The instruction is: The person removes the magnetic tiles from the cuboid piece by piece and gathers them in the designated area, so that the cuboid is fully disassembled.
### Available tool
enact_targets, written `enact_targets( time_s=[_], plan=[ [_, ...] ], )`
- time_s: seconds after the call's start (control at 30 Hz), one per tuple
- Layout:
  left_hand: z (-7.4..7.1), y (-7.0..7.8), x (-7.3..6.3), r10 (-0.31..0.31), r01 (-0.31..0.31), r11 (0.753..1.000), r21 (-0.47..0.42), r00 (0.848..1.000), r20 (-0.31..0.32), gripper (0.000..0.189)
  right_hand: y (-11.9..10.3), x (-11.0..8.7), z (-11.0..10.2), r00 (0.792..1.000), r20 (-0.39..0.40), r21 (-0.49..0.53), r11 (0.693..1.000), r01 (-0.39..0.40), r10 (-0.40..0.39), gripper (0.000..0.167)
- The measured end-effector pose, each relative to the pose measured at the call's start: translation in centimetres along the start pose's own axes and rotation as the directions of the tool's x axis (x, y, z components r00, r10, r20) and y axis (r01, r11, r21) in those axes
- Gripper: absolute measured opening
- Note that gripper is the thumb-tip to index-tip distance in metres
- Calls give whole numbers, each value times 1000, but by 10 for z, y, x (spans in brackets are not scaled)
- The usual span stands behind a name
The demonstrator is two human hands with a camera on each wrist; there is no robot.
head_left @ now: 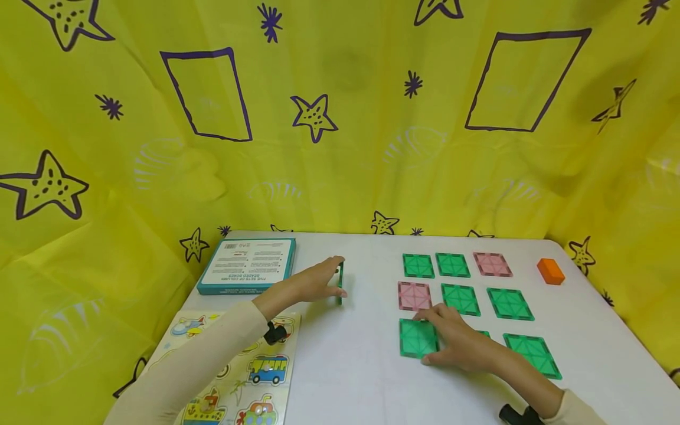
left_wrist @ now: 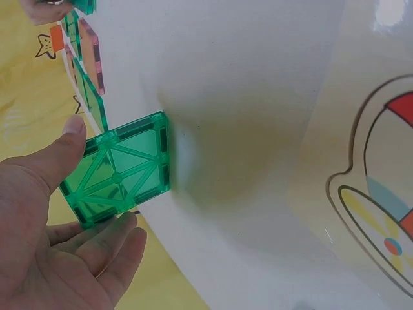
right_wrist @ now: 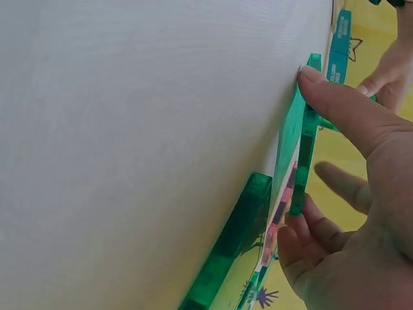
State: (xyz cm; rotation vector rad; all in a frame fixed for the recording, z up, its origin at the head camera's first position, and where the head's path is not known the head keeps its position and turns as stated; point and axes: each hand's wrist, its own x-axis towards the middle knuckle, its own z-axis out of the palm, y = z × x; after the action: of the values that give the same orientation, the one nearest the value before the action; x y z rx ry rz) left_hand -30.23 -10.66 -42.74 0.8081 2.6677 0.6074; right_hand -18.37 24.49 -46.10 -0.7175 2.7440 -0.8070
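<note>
My left hand (head_left: pixel 319 280) grips a green magnetic tile (left_wrist: pixel 119 168) by opposite edges, thumb on one side and fingers on the other. That tile stands on edge, seen nearly side-on in the head view. My right hand (head_left: pixel 457 339) pinches another green magnetic tile (head_left: pixel 417 338) between thumb and fingers at the near left of a tile group. Whether this tile touches the table I cannot tell. Around it lie a pink tile (head_left: pixel 414 296), a second pink tile (head_left: pixel 493 264) and several green tiles (head_left: pixel 461 300). One green tile (head_left: pixel 484 334) is mostly hidden behind my right hand.
A teal-edged box (head_left: pixel 249 265) lies at the back left of the white table (head_left: pixel 350 366). In front of it is a vehicle puzzle board (head_left: pixel 281 383), partly under my left sleeve. An orange block (head_left: pixel 551 271) sits far right. A yellow patterned curtain (head_left: pixel 340 165) surrounds the table.
</note>
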Motion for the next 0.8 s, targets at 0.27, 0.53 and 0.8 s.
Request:
enact_targets(
  time_s=[0.27, 0.53, 0.8],
  plan=[
    [-1, 2, -1, -5, 5, 1000, -14, 1000, 4, 88, 0, 2, 1, 1000, 17, -27, 1000, -6, 6, 42],
    [-2, 2, -1, 3, -3, 1000, -13, 1000, 3, 88, -8, 6, -2, 1000, -15, -116, 993, -29, 27, 37],
    [-1, 2, -1, -7, 7, 1000, -6, 1000, 6, 88, -20, 30, -7, 999, -34, -165, 986, 9, -15, 28]
  ],
)
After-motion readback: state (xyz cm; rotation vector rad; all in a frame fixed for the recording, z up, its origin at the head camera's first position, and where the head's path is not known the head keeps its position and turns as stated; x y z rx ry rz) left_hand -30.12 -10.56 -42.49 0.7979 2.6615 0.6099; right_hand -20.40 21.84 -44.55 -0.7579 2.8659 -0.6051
